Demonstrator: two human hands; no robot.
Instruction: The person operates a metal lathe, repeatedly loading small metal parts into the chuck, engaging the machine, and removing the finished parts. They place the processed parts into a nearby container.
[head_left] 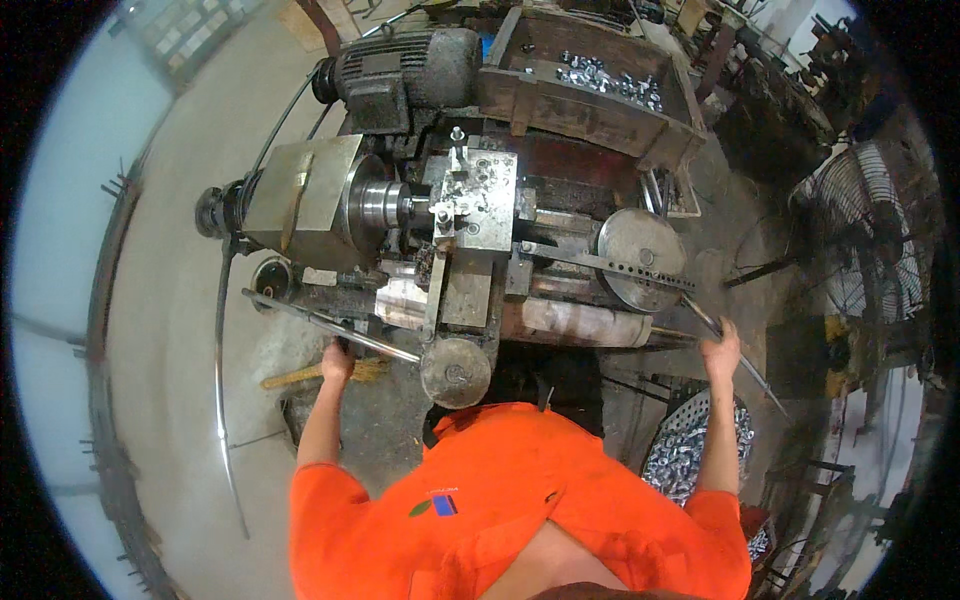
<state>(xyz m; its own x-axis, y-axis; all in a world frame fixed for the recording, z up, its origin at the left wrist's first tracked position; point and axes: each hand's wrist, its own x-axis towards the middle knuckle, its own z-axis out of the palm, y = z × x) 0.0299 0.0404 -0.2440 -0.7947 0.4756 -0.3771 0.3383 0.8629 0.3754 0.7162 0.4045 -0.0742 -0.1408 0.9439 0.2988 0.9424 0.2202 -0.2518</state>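
A small metal-turning lathe with a grey headstock cover (300,195) stands before me. My right hand (720,350) is closed round a long metal lever (703,318), which runs past a round disc (640,255) at the machine's right. Just below a second lever bar (300,312), my left hand (337,362) has its fingers curled; what they hold is hidden. That bar ends at a smaller round disc (455,372) close to my waist. The bright tool block (490,205) sits right of the chuck (375,205).
A dirty electric motor (410,75) and a wooden box (590,105) with small metal parts stand behind the lathe. To the right are a perforated basket of shiny parts (680,455) and a fan (865,240). A straw brush (290,378) lies by my left hand.
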